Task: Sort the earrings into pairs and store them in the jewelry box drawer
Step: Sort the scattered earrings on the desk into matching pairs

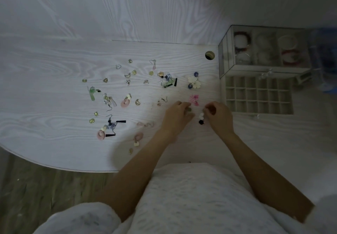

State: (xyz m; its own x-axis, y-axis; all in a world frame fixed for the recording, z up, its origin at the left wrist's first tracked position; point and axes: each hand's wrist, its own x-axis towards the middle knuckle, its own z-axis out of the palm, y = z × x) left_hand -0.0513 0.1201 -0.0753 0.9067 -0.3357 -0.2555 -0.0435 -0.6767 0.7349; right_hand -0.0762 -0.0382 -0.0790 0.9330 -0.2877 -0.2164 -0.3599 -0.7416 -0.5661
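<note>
Many loose earrings lie scattered over the white wood-grain table (54, 69). My right hand (218, 117) pinches a dangling earring with white and black beads (201, 118). My left hand (177, 115) is curled beside it, its fingers closed on a small pale earring piece (188, 110). A pink butterfly pair (194, 99) lies just beyond my hands. A white flower pair with blue beads (194, 82) lies farther back. The jewelry box (262, 51) stands at the right with its drawer (258, 95) pulled out, showing a grid of compartments.
Pink disc earrings (125, 102), green jade drops (92, 92), blue-and-white fan earrings with black tassels (113, 125) and small gold studs lie to the left. A round cable hole (209, 55) sits near the box. The table's curved edge runs along the front left.
</note>
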